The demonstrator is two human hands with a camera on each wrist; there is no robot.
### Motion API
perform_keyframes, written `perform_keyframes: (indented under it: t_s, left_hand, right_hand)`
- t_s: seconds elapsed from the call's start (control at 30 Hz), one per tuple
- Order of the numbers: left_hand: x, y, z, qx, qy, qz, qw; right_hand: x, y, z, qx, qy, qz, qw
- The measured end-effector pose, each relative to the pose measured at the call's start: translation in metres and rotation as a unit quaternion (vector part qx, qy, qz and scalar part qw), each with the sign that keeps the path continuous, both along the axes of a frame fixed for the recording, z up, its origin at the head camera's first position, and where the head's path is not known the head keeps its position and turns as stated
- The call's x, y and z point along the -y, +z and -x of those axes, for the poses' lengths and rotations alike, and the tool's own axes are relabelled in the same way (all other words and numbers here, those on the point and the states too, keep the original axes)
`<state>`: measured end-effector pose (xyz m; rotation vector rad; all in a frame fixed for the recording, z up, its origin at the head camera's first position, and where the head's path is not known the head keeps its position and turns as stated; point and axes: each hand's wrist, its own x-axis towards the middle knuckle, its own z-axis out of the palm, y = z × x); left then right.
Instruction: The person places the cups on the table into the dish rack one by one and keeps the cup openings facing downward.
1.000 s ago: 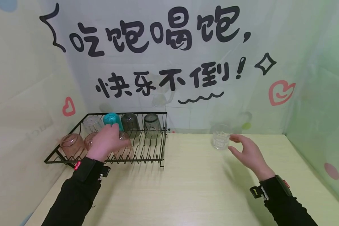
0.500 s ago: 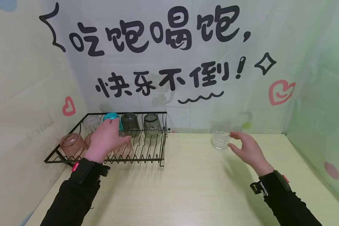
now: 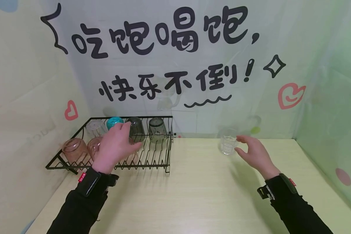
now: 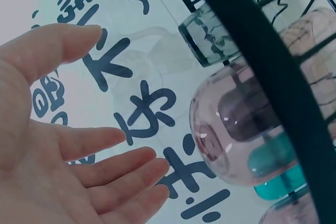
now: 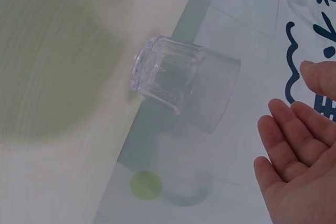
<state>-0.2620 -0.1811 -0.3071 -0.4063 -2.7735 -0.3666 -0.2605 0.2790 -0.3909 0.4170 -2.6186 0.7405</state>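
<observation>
My left hand (image 3: 115, 148) hovers above the black wire rack (image 3: 153, 167), fingers spread and the thumb apart. Beneath it, partly covered in the head view, an upside-down pink glass (image 3: 133, 159) stands in the front row. The left wrist view has the fingers beside this pink glass (image 4: 207, 153), with a gap between them. Over on the right, a clear glass (image 3: 228, 145) stands upright on the table. Beside it is my right hand (image 3: 255, 156), thumb and fingers parted. In the right wrist view that palm faces the clear glass (image 5: 181, 80) and holds nothing.
More upturned glasses fill the rack: pink ones (image 3: 75, 150) at front left, then clear (image 3: 95, 127), blue (image 3: 114, 122), dark grey (image 3: 136, 130) and grey-green (image 3: 157, 130) along the back. A printed cloth (image 3: 193, 123) hangs behind the pale table (image 3: 193, 191).
My left hand has shifted a little to the right over the rack, uncovering more of a pink glass on its left. My right hand has edged slightly left beside the clear glass.
</observation>
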Motion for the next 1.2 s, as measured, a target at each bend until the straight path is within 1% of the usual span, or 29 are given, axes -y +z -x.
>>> perform_keyframes:
  t_s: [0.2, 0.47, 0.77, 0.97, 1.2]
  left_hand:
    - [-0.008, -0.002, -0.003, -0.003, 0.002, -0.014, 0.9999]
    - [-0.016, -0.007, -0.004, -0.001, -0.01, -0.034, 0.9994]
    - [-0.024, -0.01, -0.008, -0.002, -0.024, -0.053, 0.9983]
    - [-0.03, -0.017, -0.009, -0.02, -0.033, -0.055, 0.9977]
    - [-0.035, -0.025, -0.011, -0.017, -0.044, -0.067, 0.9967]
  right_hand:
    - [0.0, -0.002, 0.006, -0.002, -0.004, -0.005, 1.0]
    - [0.001, -0.003, 0.011, -0.003, -0.009, -0.016, 1.0]
    - [0.003, -0.007, 0.015, -0.015, -0.014, -0.026, 0.999]
    - [0.005, -0.011, 0.022, -0.027, -0.018, -0.04, 0.999]
    - [0.009, -0.015, 0.027, -0.019, -0.017, -0.048, 0.999]
